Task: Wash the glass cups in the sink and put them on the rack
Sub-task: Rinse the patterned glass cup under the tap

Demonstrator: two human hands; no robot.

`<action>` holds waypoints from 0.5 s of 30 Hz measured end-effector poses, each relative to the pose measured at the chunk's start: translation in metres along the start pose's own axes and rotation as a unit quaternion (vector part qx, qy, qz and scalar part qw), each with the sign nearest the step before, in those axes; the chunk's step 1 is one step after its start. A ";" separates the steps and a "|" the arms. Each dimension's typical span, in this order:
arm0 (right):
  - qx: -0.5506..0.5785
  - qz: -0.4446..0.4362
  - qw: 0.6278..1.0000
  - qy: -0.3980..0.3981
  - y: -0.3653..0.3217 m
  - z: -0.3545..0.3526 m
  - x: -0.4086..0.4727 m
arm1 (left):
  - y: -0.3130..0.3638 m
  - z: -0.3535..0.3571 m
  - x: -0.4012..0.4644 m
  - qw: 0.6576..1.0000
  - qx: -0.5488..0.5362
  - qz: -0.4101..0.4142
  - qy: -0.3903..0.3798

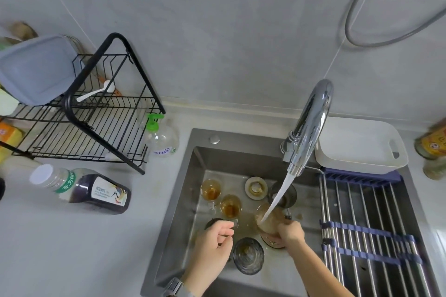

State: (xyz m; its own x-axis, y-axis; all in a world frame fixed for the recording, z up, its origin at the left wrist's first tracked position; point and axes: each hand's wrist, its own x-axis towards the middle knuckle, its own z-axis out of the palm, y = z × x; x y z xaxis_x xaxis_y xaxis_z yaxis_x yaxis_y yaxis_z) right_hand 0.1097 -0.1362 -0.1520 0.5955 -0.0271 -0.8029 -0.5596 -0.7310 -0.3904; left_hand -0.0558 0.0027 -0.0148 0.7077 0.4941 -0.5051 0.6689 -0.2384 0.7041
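Gripping glass cup under tap water, right hand; left hand loosely curled, empty

I'm getting one wide-angle head view, looking steeply down and forward from close above the sink; it's facing the tiled wall, taking in the worktop at left and the sink's right edge, bending lines toward the corners.
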 end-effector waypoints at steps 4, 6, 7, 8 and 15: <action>0.193 0.031 0.979 -0.051 0.003 -0.021 -0.010 | 0.011 0.009 0.000 1.000 -0.004 0.018 -0.025; 0.254 0.036 0.963 -0.087 -0.004 -0.037 -0.038 | 0.014 0.011 -0.001 0.999 0.013 0.026 -0.035; 0.262 0.030 0.959 -0.105 -0.006 -0.043 -0.048 | 0.014 0.011 -0.001 0.998 0.026 0.033 -0.039; 0.262 0.020 0.957 -0.126 -0.007 -0.050 -0.059 | 0.014 0.011 -0.001 0.997 0.041 0.039 -0.046; 0.237 -0.028 0.951 -0.197 -0.017 -0.073 -0.128 | 0.039 0.010 0.002 0.983 0.095 0.126 -0.089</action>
State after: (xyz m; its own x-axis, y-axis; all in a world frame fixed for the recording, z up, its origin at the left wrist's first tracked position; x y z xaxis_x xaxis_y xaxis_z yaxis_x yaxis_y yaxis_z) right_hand 0.0850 -0.1704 -0.0095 0.4226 0.3283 -0.8448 -0.7855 -0.3323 -0.5221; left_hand -0.0265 -0.0144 0.0063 0.8741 0.2492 -0.4170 0.4850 -0.4957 0.7205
